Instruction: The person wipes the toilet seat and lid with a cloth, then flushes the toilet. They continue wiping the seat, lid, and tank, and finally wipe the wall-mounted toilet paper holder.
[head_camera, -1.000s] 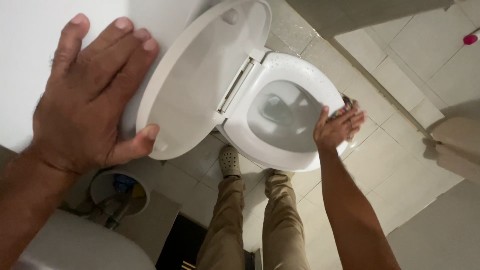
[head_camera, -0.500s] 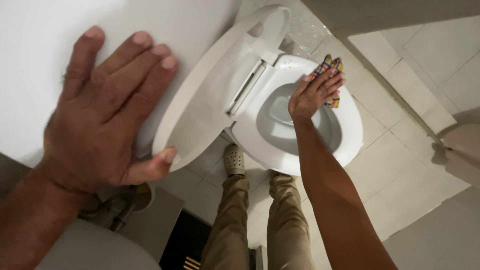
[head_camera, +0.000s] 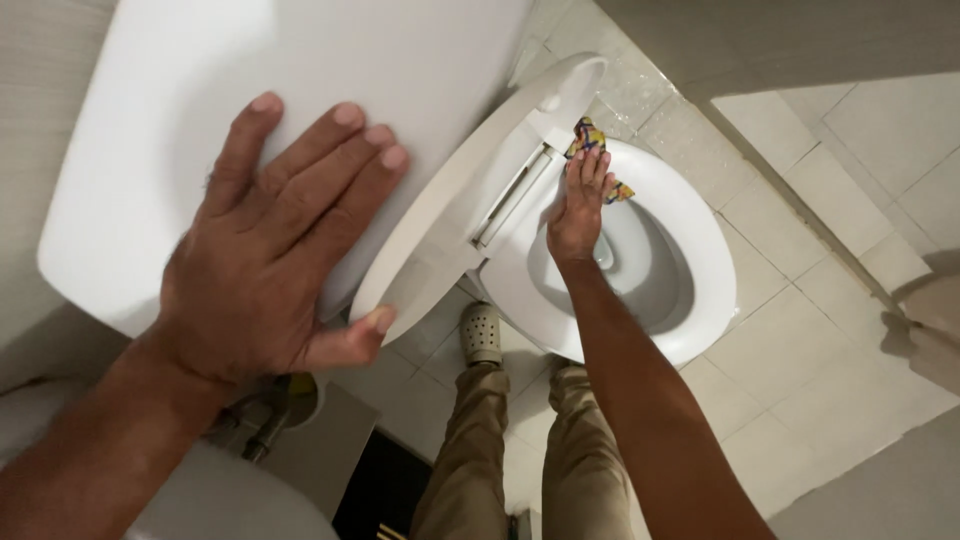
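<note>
A person's left hand lies flat on the white tank lid, fingers spread wide and holding nothing, the thumb hooked at the lid's lower edge beside the raised toilet lid. Below the wrist, a round white surface fills the lower left corner, and a pipe stands in a gap in the floor. The toilet lid stands tilted up between the tank and the seat. At centre, the right hand presses a multicoloured cloth against the rear of the seat, near the hinge; the fingers lie straight and close together on top of the cloth, flat rather than pinching. The bowl sits open just right of the hand. The person's khaki trousers and a grey clog show below, on pale floor tiles that run off to the right.
</note>
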